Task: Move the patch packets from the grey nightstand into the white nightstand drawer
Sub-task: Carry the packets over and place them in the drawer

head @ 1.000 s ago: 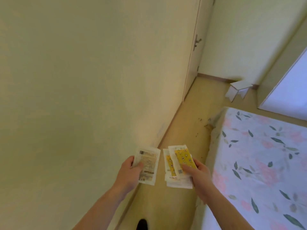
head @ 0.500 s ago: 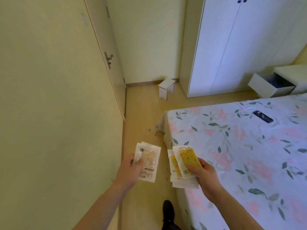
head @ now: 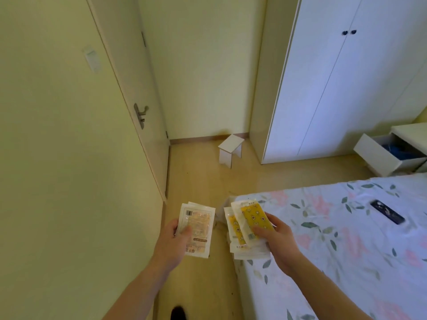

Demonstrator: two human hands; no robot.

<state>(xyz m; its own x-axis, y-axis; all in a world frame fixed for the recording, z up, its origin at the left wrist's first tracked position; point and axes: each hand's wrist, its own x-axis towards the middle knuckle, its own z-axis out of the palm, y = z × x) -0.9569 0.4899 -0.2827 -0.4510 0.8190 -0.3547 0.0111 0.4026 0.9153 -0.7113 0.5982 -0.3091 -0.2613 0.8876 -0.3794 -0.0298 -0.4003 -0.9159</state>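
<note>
My left hand [head: 172, 239] grips a small stack of pale patch packets [head: 199, 228] with a barcode on top, held low at centre. My right hand [head: 276, 236] grips a fanned stack of patch packets with yellow printed fronts [head: 250, 221], just over the near corner of the bed. Far off at the right edge stands the white nightstand [head: 411, 131], its drawer [head: 379, 159] pulled open with something blue inside. The grey nightstand is out of view.
A bed with a floral sheet [head: 335, 239] fills the lower right, a dark remote [head: 387, 211] lying on it. A small white stool [head: 231, 150] stands on the wooden floor ahead. A closed door [head: 138, 100] is on the left, a white wardrobe [head: 346, 77] on the right.
The view has swung right from the bare wall to the room, bringing the wardrobe, bed and open white drawer into sight. Both hands keep holding their packets as before.
</note>
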